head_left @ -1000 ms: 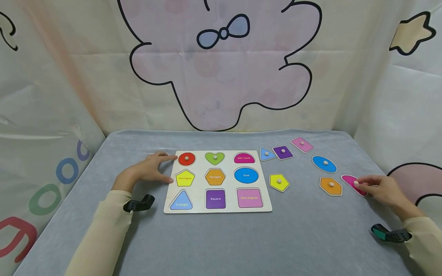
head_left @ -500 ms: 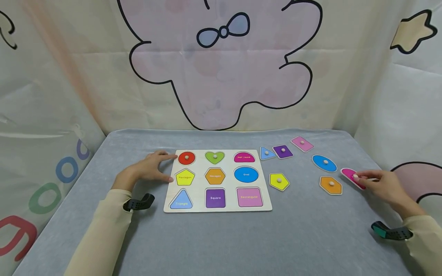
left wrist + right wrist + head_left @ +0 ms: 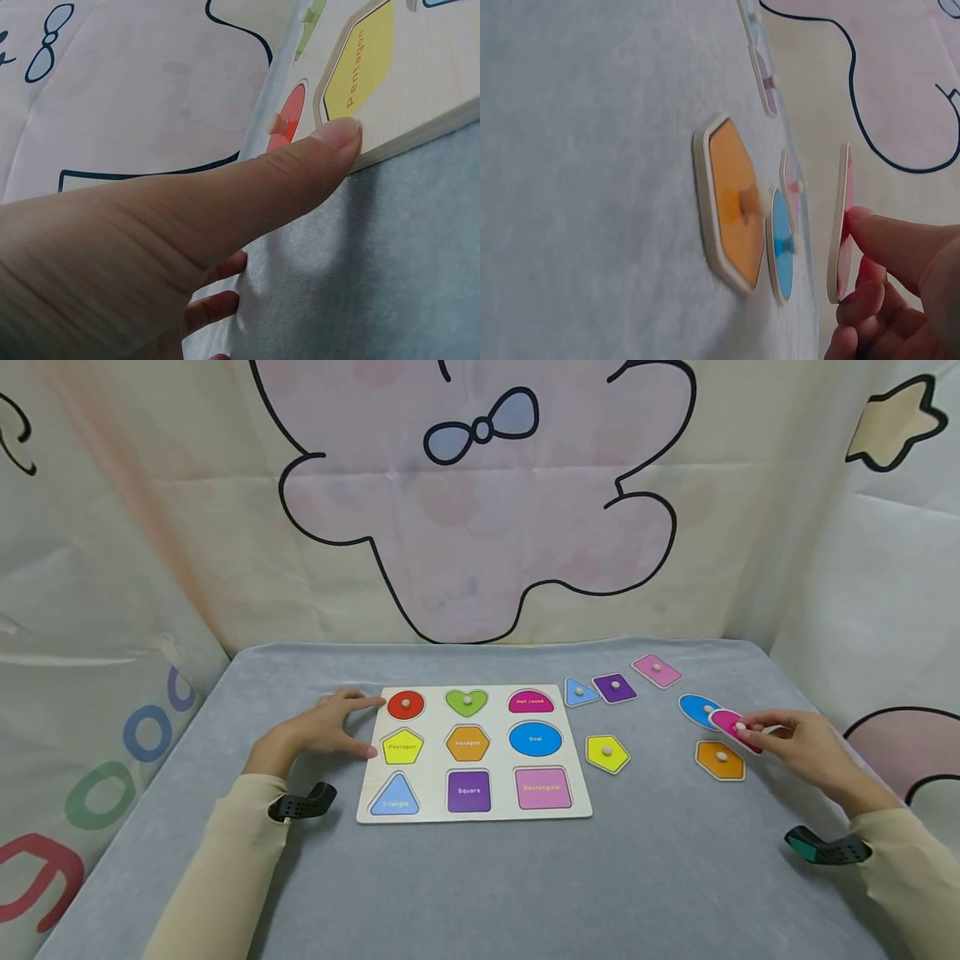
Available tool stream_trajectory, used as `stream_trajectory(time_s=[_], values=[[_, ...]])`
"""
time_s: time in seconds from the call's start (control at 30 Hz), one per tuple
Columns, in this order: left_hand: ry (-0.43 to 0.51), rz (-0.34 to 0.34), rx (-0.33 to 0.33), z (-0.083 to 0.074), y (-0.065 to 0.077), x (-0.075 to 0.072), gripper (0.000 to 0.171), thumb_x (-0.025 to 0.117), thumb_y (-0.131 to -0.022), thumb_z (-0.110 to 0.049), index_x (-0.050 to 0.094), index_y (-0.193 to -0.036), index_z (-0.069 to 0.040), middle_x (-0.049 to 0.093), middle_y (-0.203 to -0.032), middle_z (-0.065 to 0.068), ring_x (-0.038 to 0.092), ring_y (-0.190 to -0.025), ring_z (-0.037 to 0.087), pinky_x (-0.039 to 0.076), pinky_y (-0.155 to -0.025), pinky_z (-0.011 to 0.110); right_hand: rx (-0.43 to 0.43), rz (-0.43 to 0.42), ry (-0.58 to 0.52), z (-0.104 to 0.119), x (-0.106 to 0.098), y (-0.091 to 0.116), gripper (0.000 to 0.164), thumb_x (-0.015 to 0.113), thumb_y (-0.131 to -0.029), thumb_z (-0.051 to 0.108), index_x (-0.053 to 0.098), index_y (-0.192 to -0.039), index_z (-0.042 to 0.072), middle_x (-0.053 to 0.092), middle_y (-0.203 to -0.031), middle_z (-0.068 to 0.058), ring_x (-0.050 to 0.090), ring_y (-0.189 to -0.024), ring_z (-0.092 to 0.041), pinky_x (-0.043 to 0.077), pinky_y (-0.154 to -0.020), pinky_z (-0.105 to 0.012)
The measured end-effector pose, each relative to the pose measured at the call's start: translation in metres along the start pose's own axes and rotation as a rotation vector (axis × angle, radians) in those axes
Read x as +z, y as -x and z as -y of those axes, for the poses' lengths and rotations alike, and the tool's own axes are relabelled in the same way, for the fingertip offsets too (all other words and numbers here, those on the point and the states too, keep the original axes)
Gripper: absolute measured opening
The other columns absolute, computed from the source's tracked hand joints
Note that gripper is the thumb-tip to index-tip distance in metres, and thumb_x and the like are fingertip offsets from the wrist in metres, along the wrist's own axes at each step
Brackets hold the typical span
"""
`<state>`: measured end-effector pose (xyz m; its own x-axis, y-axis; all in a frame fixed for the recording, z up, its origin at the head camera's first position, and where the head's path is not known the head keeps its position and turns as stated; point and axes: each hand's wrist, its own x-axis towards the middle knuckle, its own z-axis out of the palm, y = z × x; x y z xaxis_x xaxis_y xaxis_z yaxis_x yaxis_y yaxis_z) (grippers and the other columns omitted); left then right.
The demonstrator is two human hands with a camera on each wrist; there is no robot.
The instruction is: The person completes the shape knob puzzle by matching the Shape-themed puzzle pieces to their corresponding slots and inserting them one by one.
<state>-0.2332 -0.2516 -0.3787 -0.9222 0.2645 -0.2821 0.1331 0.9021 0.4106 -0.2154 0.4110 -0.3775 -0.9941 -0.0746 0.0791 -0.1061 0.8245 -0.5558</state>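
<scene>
Pinched by its knob in my right hand (image 3: 813, 756) is a magenta half-round puzzle piece (image 3: 726, 723). The right wrist view shows that piece (image 3: 840, 232) raised off the cloth and standing nearly on edge. In the head view it overlaps the blue oval piece (image 3: 697, 709); the orange hexagon piece (image 3: 722, 762) lies just nearer. My left hand (image 3: 322, 727) touches the left side of the white shape puzzle board (image 3: 432, 793), thumb and index finger extended and spread. A red circle (image 3: 405, 702) and a green heart (image 3: 459, 700), both knobbed, sit in the board.
Right of the board lie a yellow pentagon piece (image 3: 606, 763), a light blue triangle piece (image 3: 576, 695), a purple square piece (image 3: 622, 697) and a pink rectangle piece (image 3: 663, 677). A grey-blue cloth (image 3: 510, 893) covers the table; printed curtains (image 3: 480, 535) stand behind it.
My right hand has lifted the half-round piece off the cloth and carried it left, partly over the oval piece. My left hand and the board have stayed in place.
</scene>
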Motion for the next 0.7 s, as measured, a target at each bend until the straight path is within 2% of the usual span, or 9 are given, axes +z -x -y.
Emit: stream_trajectory(time_s=[0.23, 0.4, 0.6, 0.7], values=[[0.004, -0.002, 0.004, 0.0, 0.0, 0.001, 0.092, 0.084, -0.079, -0.044, 0.039, -0.156, -0.019, 0.029, -0.159, 0.025, 0.03, -0.14, 0.049, 0.033, -0.111, 0.073, -0.044, 0.031, -0.05, 0.024, 0.005, -0.008, 0.035, 0.07, -0.096, 0.027, 0.07, -0.115, -0.003, 0.065, -0.079, 0.009, 0.053, -0.064, -0.021, 0.035, -0.049, -0.028], [0.009, -0.002, 0.014, 0.0, 0.001, 0.002, 0.092, 0.084, -0.079, -0.044, 0.04, -0.156, -0.019, 0.03, -0.158, 0.024, 0.031, -0.14, 0.049, 0.034, -0.111, 0.072, -0.069, 0.056, -0.064, 0.04, 0.013, -0.016, 0.032, 0.071, -0.096, 0.026, 0.071, -0.113, -0.001, 0.065, -0.082, 0.002, 0.054, -0.063, -0.022, 0.036, -0.047, -0.027], [0.006, -0.006, 0.013, 0.0, 0.0, 0.002, 0.092, 0.085, -0.079, -0.045, 0.041, -0.156, -0.02, 0.032, -0.158, 0.024, 0.032, -0.139, 0.048, 0.034, -0.11, 0.072, -0.106, 0.101, -0.068, 0.06, 0.026, -0.03, 0.034, 0.071, -0.096, 0.026, 0.071, -0.117, -0.001, 0.066, -0.092, -0.011, 0.056, -0.07, -0.023, 0.045, -0.052, -0.023], [0.005, -0.009, 0.01, 0.0, 0.0, 0.001, 0.092, 0.084, -0.079, -0.045, 0.04, -0.156, -0.02, 0.032, -0.158, 0.023, 0.032, -0.14, 0.048, 0.034, -0.111, 0.072, -0.116, 0.112, -0.068, 0.069, 0.031, -0.037, 0.033, 0.071, -0.096, 0.025, 0.071, -0.118, 0.0, 0.066, -0.094, -0.013, 0.057, -0.072, -0.024, 0.044, -0.052, -0.023]])
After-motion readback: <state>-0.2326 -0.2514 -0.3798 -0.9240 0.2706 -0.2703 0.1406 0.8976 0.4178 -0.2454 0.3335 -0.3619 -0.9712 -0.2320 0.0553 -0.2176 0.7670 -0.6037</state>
